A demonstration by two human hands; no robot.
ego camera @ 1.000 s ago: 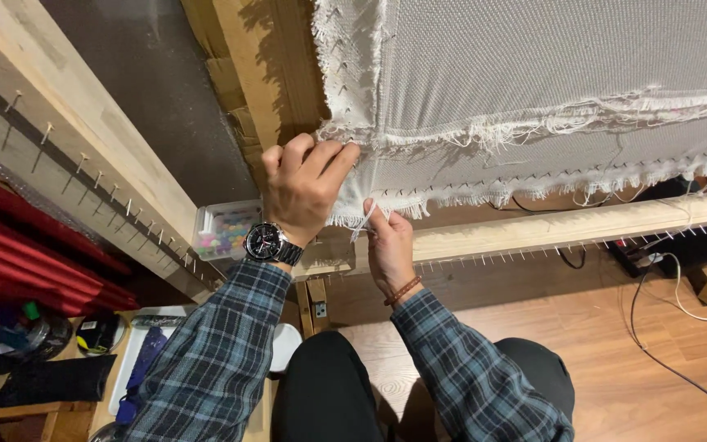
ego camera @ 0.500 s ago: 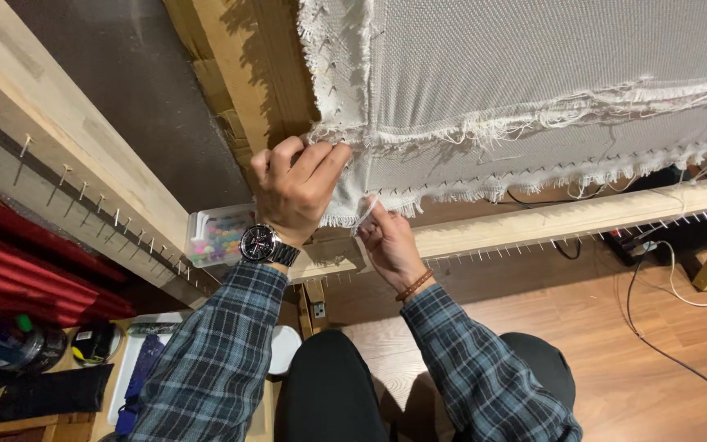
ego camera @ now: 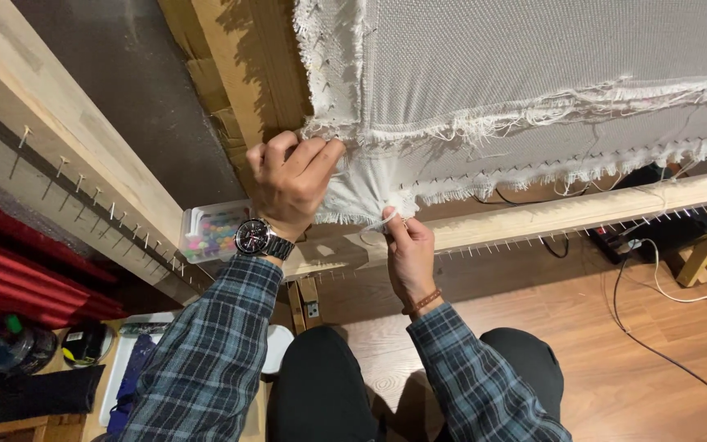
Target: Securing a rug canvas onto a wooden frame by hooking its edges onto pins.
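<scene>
At the far left of the frame a slanted wooden beam (ego camera: pixel 67 139) studded with a row of nails (ego camera: pixel 83 184) runs down toward the centre, with red fabric (ego camera: pixel 26 270) bunched below it. Just right of that, behind the left wrist, sits a clear plastic box of coloured pins (ego camera: pixel 210 233).

The left hand (ego camera: pixel 288 180), a wristwatch (ego camera: pixel 257 238) on its wrist, is closed in a fist on the lower left corner of the white cloth (ego camera: pixel 533 74), fingers curled over the gathered edge where the cloth meets the upright wooden post (ego camera: pixel 247 74). Compared with a second ago that grip sits in much the same place on the corner, so the cloth has not been let go or re-gripped; the view has mostly drawn a little closer.

Just to its right, in the middle of the frame, the right hand (ego camera: pixel 407 254) pinches the frayed bottom fringe (ego camera: pixel 583 168) of the cloth between thumb and fingertips, close above the lower wooden rail (ego camera: pixel 583 213). It has come slightly nearer to the left hand than before, and the fabric between the two hands is bunched into tight folds, which reads as the corner being pulled taut against the frame.

Further right the cloth hangs along the nail-lined rail, and in the lower right cables (ego camera: pixel 656 319) trail across the wooden floor (ego camera: pixel 615 376).
</scene>
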